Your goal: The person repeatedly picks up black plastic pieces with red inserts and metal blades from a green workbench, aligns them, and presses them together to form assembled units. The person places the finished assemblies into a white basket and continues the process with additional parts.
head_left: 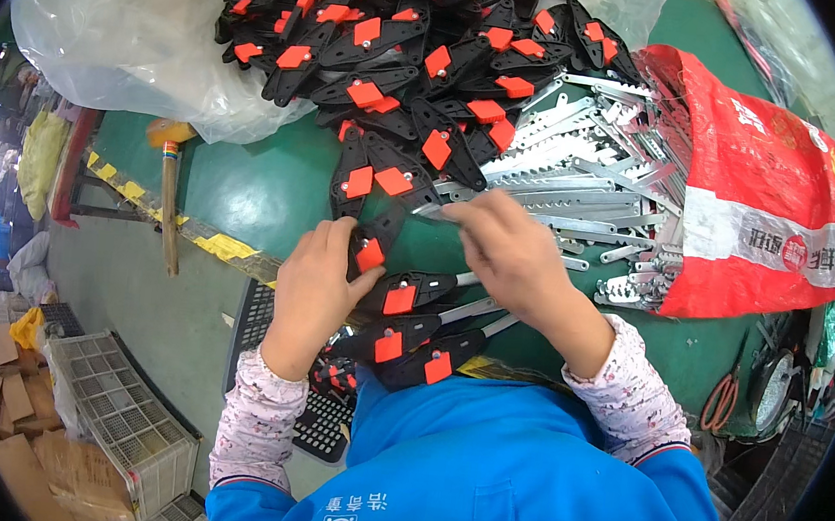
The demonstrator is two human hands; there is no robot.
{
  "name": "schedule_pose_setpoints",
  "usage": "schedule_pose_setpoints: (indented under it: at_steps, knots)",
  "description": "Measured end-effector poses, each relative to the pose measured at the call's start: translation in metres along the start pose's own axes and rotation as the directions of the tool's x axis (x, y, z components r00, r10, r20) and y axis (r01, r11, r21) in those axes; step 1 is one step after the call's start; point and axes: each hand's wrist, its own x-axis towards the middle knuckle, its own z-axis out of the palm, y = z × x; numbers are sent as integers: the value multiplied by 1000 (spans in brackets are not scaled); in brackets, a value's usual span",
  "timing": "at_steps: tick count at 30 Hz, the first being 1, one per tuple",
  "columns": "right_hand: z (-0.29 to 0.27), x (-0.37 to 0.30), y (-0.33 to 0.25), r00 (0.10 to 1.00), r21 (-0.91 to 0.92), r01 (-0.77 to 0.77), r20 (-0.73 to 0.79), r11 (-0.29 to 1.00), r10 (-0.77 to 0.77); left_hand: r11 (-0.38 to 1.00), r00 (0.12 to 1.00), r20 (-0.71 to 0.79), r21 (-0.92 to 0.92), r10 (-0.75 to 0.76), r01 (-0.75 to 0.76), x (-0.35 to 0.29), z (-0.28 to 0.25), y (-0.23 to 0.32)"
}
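Note:
My left hand (319,291) is closed round a black plastic part (380,227) with a red diamond-shaped piece on it, over the near side of the green table. To its right, my right hand (514,255) pinches a thin silvery metal strip (429,210), whose end lies close to the black part; whether they join is hidden by my fingers. Just below my hands rest several similar black parts (394,344) with metal strips (469,311) sticking out of them. Beyond my hands rises a large heap of black parts with red pieces (387,57).
Notched metal strips (585,191) spill from a red woven bag (744,212) at the right. A mallet (170,187) lies at the left edge of the green table (244,179), near a clear plastic bag (139,23). Orange-handled scissors (721,398) are at the right; a crate (125,423) stands lower left.

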Motion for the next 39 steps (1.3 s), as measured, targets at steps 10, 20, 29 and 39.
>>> schedule_pose_setpoints:
  at_steps: [10,20,29,39]
  knots:
    - [-5,-24,9,772,927,-305,106,219,626,927,982,-38,-325,185,-187,5,-10,12]
    - [-7,-28,-1,748,940,-230,5,252,664,941,968,-62,-229,242,-250,10,-16,14]
    - [5,-29,-23,775,897,-401,225,185,590,907,962,-67,-322,263,-271,6,-5,19]
    - [5,-17,-35,693,805,-578,399,132,601,898,953,20,-341,302,-278,11,-17,10]
